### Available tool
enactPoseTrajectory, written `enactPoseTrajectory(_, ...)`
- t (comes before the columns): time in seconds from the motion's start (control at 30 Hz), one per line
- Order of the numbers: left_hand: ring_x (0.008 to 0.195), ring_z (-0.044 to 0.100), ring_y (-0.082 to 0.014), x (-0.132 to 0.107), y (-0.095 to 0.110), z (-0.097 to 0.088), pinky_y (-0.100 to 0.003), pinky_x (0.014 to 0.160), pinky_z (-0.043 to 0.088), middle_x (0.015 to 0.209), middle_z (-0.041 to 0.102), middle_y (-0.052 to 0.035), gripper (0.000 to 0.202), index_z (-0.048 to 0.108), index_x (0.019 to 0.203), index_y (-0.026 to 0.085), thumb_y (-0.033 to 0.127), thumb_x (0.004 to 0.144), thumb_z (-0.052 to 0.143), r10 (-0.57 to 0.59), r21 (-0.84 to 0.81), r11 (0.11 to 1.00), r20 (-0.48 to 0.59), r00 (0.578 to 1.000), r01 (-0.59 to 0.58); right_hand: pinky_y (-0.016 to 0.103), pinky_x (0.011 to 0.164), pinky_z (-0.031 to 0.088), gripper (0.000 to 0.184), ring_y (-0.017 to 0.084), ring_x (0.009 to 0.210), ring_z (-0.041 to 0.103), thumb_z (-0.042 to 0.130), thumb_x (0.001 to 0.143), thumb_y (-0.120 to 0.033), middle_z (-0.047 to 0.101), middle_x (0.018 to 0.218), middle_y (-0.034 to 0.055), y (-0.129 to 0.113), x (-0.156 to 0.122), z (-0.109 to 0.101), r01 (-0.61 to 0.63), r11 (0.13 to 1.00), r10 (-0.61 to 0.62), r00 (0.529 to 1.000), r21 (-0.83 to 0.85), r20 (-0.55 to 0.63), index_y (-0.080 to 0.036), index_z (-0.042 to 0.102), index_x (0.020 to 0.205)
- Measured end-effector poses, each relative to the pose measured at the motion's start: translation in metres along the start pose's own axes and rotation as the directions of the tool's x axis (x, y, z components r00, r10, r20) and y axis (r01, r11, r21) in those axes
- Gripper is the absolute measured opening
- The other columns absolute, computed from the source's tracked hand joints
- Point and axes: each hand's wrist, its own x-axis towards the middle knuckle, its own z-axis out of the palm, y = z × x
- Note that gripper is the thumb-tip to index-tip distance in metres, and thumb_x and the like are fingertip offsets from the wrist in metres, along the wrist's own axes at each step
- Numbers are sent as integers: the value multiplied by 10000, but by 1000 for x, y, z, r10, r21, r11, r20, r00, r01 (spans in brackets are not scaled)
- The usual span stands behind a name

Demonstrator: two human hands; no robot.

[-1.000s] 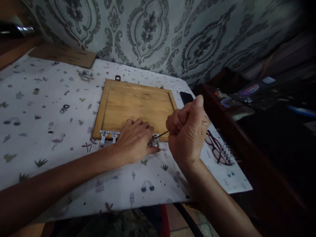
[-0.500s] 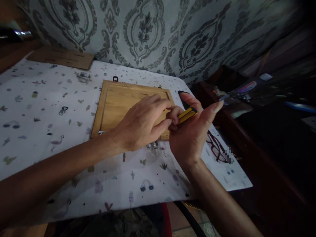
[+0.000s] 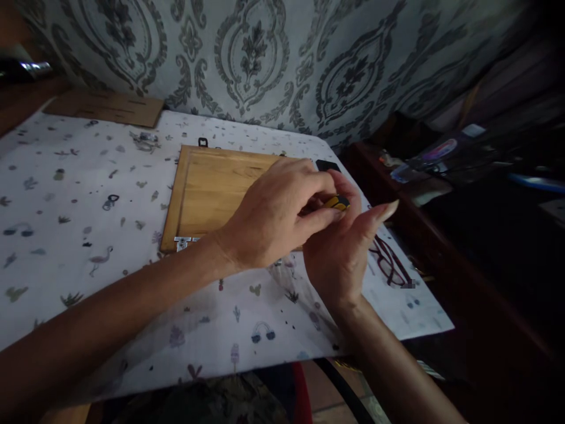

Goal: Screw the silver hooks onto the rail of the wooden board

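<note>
Yellow-and-black handle [image 3: 338,202] sits in the left hand [image 3: 278,215].

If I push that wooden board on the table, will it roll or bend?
The wooden board probably won't roll, since it lies flat and has straight edges. It looks stiff, with a frame along its sides, so it likely won't bend.

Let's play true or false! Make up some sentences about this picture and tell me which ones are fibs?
1. The bare left hand touches a yellow-and-black handle. True.
2. The right thumb is tucked in. False: the bare right hand has its thumb stretched out.
3. A rectangular light-brown wooden panel lies on the white printed tablecloth. True.
4. The glasses are on the panel. False: the dark-red-framed glasses lie on the tablecloth.
</note>
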Motion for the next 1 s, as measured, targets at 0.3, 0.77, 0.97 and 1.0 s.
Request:
enactPoseTrajectory(0.3, 861, 669, -190, -3, 2, -2, -349, 794, 556, 858, 703, -8, 71, 609, 884, 225, 163, 917, 598, -46, -35, 998, 78, 996, 49, 279, 534, 427, 252, 141, 558, 535, 662, 851, -446, 612, 632, -9, 14, -42, -58, 1, 598, 262, 945, -802, 197, -210, 596, 792)
enactPoseTrajectory(0.77, 906, 677, -198, -4, 2, -1, -346, 794, 554, 925, 695, -34, 64, 565, 940, 206, 144, 946, 552, -69, -59, 996, 88, 994, 74, 281, 541, 458, 251, 152, 557, 550, 600, 834, -401, 669, 637, 35, 24, -41, -56, -28, 618, 278, 942, -786, 185, -189, 652, 709)
enactPoseTrajectory(0.97, 933, 674, -197, -1, 6, -7, -360, 859, 545, 940, 684, -28, 80, 543, 956, 211, 135, 940, 562, -38, -97, 995, 4, 999, 38, 272, 505, 440, 282, 139, 520, 516, 599, 851, -427, 620, 581, 17, 21, -39, -54, -66, 636, 317, 931, -769, 183, -191, 641, 701)
enactPoseTrajectory(1.0, 935, 677, -198, -1, 5, -8, -359, 855, 543, 932, 681, -27, 78, 544, 958, 209, 135, 941, 559, -38, -90, 995, 2, 999, 38, 267, 501, 434, 282, 135, 519, 510, 607, 851, -426, 614, 580, 14, 20, -39, -54, -64, 641, 315, 931, -765, 186, -191, 636, 699)
